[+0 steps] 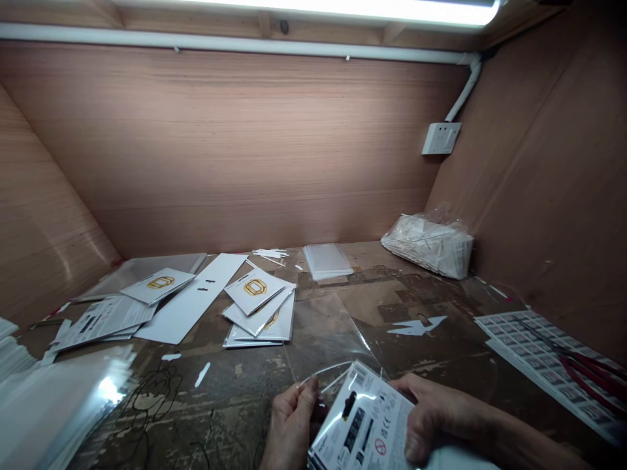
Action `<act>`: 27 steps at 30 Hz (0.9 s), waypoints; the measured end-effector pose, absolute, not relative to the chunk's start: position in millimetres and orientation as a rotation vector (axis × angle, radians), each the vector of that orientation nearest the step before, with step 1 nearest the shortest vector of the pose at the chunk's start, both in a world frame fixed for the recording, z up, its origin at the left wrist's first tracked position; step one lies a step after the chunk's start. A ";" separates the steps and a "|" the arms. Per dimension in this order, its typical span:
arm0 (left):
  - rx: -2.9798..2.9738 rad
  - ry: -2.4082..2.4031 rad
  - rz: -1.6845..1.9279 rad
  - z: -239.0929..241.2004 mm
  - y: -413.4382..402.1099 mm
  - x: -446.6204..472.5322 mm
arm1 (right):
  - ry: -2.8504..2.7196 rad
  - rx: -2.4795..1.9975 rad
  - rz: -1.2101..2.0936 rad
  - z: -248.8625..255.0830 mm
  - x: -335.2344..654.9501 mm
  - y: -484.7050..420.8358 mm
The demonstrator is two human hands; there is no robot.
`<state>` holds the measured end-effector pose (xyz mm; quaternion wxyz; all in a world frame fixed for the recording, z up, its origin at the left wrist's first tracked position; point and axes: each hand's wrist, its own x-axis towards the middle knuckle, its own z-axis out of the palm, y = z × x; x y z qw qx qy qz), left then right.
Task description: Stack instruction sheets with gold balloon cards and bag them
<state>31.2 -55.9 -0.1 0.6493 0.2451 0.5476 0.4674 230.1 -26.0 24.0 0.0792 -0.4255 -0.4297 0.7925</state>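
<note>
At the bottom edge of the view my right hand [435,418] grips a white printed card [365,424] with small symbols and a barcode on it. My left hand [291,424] pinches the open edge of a clear plastic sleeve [326,339] that lies on the worn wooden bench and reaches up to the card. The card's lower end sits between both hands. Fingers of both hands are curled closed on what they hold.
Stacks of white cards with gold logos [257,303] lie mid-left, a long white card [193,300] beside them. A bag of white parts [428,245] sits back right, label sheets [543,356] right, clear sleeves [327,261] behind, glossy stack [53,405] left.
</note>
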 end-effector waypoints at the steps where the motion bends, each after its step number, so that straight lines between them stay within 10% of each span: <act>1: 0.541 1.236 1.070 0.0 -56.4 31.5 | -1.277 -1.278 2.375 23.1 230.8 -26.5; 27: 0.334 1.066 1.210 -7.9 -57.8 28.3 | -1.259 -1.284 2.310 36.8 228.1 -11.0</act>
